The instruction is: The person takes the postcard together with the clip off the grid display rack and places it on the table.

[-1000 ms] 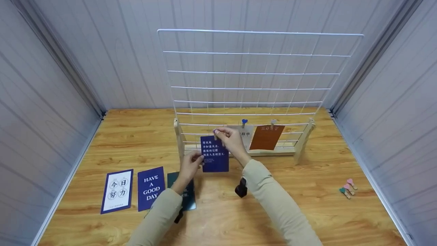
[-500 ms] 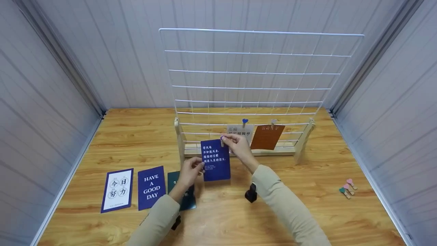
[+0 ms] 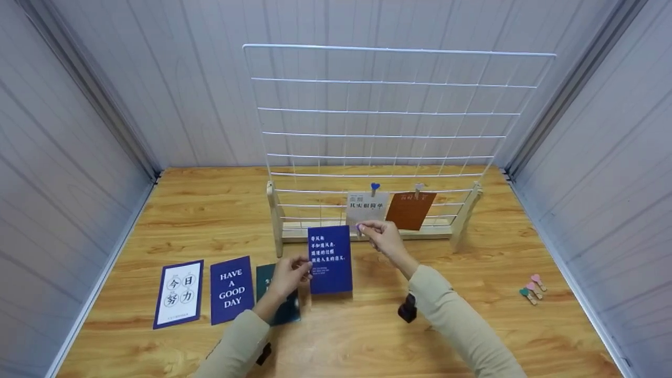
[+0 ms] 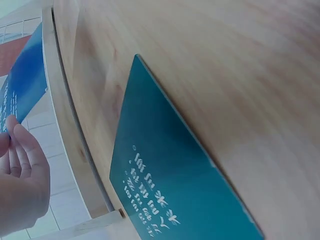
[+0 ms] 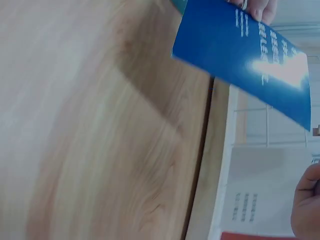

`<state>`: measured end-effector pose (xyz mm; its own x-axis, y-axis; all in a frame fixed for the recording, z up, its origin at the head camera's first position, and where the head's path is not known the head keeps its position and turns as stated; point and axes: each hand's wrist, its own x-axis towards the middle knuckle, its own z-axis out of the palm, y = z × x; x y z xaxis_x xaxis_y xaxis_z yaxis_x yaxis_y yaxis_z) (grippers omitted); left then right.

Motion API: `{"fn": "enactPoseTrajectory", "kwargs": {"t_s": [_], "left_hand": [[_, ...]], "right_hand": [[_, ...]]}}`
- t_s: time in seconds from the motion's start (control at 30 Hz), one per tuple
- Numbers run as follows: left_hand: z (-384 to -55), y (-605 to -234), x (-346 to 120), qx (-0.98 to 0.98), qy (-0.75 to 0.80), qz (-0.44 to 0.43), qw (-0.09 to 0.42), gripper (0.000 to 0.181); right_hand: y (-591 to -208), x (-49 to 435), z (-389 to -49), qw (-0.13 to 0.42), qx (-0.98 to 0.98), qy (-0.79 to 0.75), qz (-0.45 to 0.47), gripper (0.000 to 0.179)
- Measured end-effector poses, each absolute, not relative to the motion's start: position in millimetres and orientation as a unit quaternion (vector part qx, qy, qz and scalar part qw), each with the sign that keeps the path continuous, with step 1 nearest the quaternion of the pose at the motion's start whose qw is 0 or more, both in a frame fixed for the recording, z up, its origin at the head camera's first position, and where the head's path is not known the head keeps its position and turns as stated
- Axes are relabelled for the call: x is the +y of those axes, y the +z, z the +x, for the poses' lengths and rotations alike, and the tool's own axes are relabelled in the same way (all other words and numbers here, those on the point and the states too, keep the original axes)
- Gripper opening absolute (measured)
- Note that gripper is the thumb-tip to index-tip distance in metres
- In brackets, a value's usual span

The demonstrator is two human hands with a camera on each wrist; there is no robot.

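My left hand point(image 3: 289, 275) pinches the left edge of a dark blue card point(image 3: 329, 262) with white writing, held up in front of the wire rack. Just right of the card's top corner, my right hand point(image 3: 383, 239) pinches a small clothespin point(image 3: 359, 229) with a purple heart. In the right wrist view the wooden tip of that clothespin point(image 5: 316, 131) shows apart from the blue card point(image 5: 240, 50). Below my left hand lies a dark green card point(image 3: 283, 310), partly hidden by the hand and wrist; the left wrist view shows this green card point(image 4: 165, 155) closer.
The white wire rack point(image 3: 388, 135) stands on wooden feet. From it hang a white card point(image 3: 365, 207) under a blue heart clothespin point(image 3: 375, 189) and an orange-brown card point(image 3: 411, 211). A white card with blue border point(image 3: 177, 294) and another blue card point(image 3: 231, 290) lie left. Several heart clothespins point(image 3: 533, 289) lie right.
The blue card has come down and away from the rack, showing more of the white card behind. The purple clothespin, earlier at the card's top edge, has moved right and off it.
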<state>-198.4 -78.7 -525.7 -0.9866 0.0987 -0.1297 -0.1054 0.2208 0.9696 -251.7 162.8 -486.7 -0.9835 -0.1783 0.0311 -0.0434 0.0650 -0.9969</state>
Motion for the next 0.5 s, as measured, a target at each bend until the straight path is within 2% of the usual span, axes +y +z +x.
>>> {"fn": "enactPoseTrajectory", "kwargs": {"t_s": [0.27, 0.5], "left_hand": [[-189.5, -536.7, -84.7, 0.789, 0.608, 0.007, 0.09, 0.017], [-177.6, -537.9, -85.2, 0.765, 0.634, 0.029, 0.111, 0.017]], "right_hand": [[-503.0, 194.6, -240.8, 0.057, 0.742, -0.665, -0.064, 0.027], [-502.9, 225.0, -226.7, 0.071, 0.752, -0.654, -0.049, 0.026]]}}
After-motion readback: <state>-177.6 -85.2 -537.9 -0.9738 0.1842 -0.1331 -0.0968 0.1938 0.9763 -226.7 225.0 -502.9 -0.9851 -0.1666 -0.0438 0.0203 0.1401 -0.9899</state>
